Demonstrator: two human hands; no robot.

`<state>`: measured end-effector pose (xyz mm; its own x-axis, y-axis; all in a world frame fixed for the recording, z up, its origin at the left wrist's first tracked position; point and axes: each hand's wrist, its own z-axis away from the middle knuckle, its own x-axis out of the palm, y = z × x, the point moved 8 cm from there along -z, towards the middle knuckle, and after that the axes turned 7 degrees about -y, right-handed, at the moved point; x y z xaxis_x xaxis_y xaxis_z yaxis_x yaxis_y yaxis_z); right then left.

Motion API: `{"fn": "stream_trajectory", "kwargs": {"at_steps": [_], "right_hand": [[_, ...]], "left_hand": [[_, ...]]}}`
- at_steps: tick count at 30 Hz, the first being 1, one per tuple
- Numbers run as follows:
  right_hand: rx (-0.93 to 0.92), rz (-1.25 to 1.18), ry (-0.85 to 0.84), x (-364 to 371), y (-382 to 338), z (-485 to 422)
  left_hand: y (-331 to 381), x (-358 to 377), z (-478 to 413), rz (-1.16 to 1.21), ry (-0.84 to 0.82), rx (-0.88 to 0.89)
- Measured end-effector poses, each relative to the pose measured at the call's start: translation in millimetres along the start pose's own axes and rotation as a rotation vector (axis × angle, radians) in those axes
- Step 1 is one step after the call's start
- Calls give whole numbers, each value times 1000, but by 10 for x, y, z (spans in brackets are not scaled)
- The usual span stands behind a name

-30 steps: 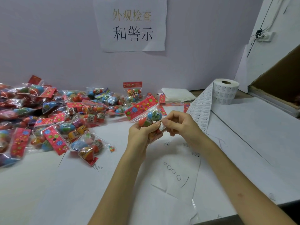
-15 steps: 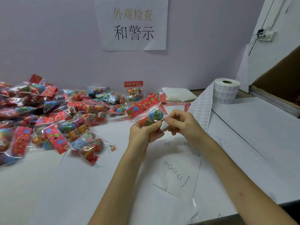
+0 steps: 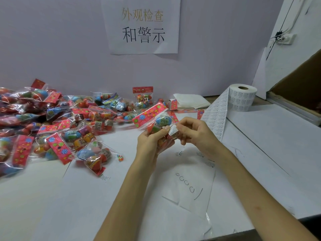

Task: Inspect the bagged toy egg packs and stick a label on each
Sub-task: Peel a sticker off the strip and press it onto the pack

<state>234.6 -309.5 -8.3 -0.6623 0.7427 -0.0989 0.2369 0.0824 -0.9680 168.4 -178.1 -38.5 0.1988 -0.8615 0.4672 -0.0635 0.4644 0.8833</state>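
Note:
My left hand (image 3: 150, 141) grips a bagged toy egg pack (image 3: 154, 120) with a red flowered header, held above the table's middle. My right hand (image 3: 194, 132) pinches a small white label (image 3: 173, 129) against the pack's clear bag, right beside my left thumb. A large pile of egg packs (image 3: 57, 122) covers the table's left side and back. A label roll (image 3: 242, 98) stands at the back right, its strip of labels (image 3: 216, 115) trailing down toward my right hand.
A folded white cloth (image 3: 191, 100) lies behind the hands near the wall. A paper sign (image 3: 142, 25) hangs on the wall. A cardboard box (image 3: 300, 89) sits at the far right. Clear film with pen marks (image 3: 189, 185) lies on the white table (image 3: 269, 153).
The pack and both hands stay nearly in place. My right hand's fingers have shifted slightly as the label is held against the bag.

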Motion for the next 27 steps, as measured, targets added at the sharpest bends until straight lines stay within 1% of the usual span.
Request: {"fn": "stream_trajectory", "kwargs": {"at_steps": [4, 7, 10, 16, 19, 24, 27], "right_hand": [[45, -37, 19, 0, 32, -10], [2, 30, 29, -9, -8, -1], [-8, 21, 23, -13, -6, -4], [-15, 61, 86, -103, -1, -6], [8, 53, 87, -102, 14, -13], [-24, 179, 116, -92, -32, 3], [-35, 193, 118, -98, -54, 13]], "left_hand": [[11, -2, 3, 2, 6, 25], [12, -4, 3, -26, 11, 38], [7, -5, 8, -43, 13, 32], [28, 125, 41, -67, -99, 28], [7, 116, 25, -43, -87, 6], [-10, 101, 6, -48, -84, 6], [-15, 100, 0, -53, -82, 5]]}}
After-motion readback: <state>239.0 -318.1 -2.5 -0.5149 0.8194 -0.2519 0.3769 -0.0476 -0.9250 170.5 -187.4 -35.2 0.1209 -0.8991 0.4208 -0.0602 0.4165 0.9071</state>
